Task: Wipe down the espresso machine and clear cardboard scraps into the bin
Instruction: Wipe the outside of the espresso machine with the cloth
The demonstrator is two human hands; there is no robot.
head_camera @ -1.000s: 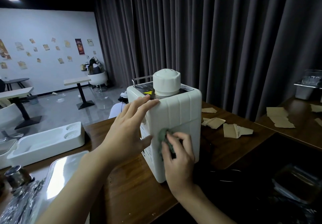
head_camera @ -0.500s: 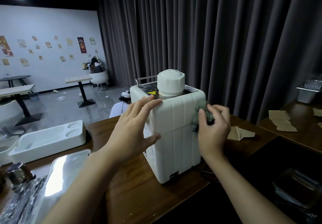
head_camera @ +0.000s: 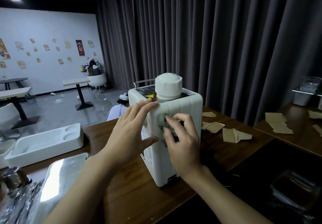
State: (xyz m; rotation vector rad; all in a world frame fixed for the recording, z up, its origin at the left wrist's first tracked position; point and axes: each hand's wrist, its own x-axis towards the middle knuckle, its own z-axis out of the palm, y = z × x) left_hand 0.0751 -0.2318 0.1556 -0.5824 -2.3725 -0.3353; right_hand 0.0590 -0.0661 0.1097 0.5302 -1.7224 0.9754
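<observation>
The white espresso machine [head_camera: 184, 108] stands on the dark wooden counter [head_camera: 135, 194], its ribbed back panel facing me and a round white cap on top. My left hand [head_camera: 129, 133] lies flat, fingers spread, against its left corner near the top edge. My right hand [head_camera: 183, 141] presses a green cloth [head_camera: 163, 121] against the upper middle of the back panel. Cardboard scraps [head_camera: 231, 134] lie on the counter to the right of the machine, and more cardboard scraps [head_camera: 277, 122] lie on the side counter.
A white plastic tray [head_camera: 43, 143] and a shiny metal tray [head_camera: 62, 173] sit left of me, with a small metal jug [head_camera: 14, 176]. A dark bin [head_camera: 289, 183] sits below the counter at right. Metal containers [head_camera: 303, 94] stand far right. A person crouches beyond the counter.
My right hand with the cloth went from the lower middle of the panel to its upper right edge, then back left to the upper middle. The left hand has stayed on the machine.
</observation>
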